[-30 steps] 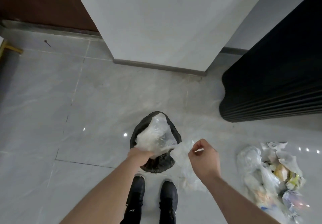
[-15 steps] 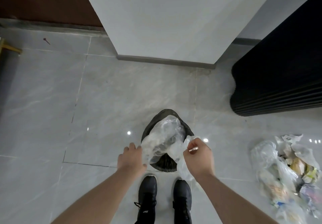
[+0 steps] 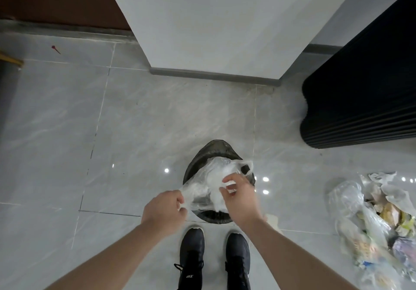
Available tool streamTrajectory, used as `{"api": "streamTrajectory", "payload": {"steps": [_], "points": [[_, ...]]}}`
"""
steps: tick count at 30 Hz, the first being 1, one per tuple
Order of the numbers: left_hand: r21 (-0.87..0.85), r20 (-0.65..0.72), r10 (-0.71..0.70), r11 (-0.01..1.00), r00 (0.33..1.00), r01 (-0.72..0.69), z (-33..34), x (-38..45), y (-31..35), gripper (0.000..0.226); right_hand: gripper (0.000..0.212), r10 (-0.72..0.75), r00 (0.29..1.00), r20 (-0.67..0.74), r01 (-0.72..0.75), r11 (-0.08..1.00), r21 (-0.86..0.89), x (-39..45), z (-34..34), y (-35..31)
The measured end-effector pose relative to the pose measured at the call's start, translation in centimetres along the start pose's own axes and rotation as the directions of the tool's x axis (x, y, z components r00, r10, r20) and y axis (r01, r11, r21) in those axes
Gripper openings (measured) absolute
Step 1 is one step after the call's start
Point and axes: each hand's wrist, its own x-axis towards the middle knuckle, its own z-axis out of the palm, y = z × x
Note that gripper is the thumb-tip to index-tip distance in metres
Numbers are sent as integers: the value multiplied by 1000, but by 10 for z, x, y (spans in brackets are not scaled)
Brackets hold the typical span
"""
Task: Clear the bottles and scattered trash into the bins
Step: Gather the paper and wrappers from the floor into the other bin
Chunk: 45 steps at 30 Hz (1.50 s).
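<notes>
Tiled floor (image 3: 135, 120), one bin (image 3: 203, 154), two hands

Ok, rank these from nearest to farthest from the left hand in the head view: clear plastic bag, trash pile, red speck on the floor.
1. Clear plastic bag: in the left hand's grip, over the bin.
2. Trash pile: on the floor, far right.
3. Red speck: upper left, by the wall.

The clear plastic bag (image 3: 210, 181) and both hands hide most of the dark bin's (image 3: 211, 152) mouth, the right hand (image 3: 242, 201) is motion-blurred, and the trash pile (image 3: 380, 226) on the floor runs past the right edge, its items too smeared to identify.
</notes>
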Motion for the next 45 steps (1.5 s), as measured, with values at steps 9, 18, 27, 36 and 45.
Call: {"api": "streamTrajectory", "payload": {"steps": [9,18,27,36,45], "points": [[-2,-89,86,996,992,-86,-22,68,-22,18,63,104,923,371,59,914,-401,79,81,57],[128,-26,145,982,989,-140,-12,74,-16,21,64,232,928,292,-69,876,-478,89,83,83],[223,82,31,974,996,-49,-48,-69,50,39,67,222,949,222,-99,883,-460,-88,-47,35],[362,122,172,909,977,-205,-21,-189,108,74,76,340,925,170,-201,817,-540,-215,-147,76],[476,206,155,847,966,-238,71,-257,141,83,84,483,867,120,-341,752,-564,-332,-196,198]]}}
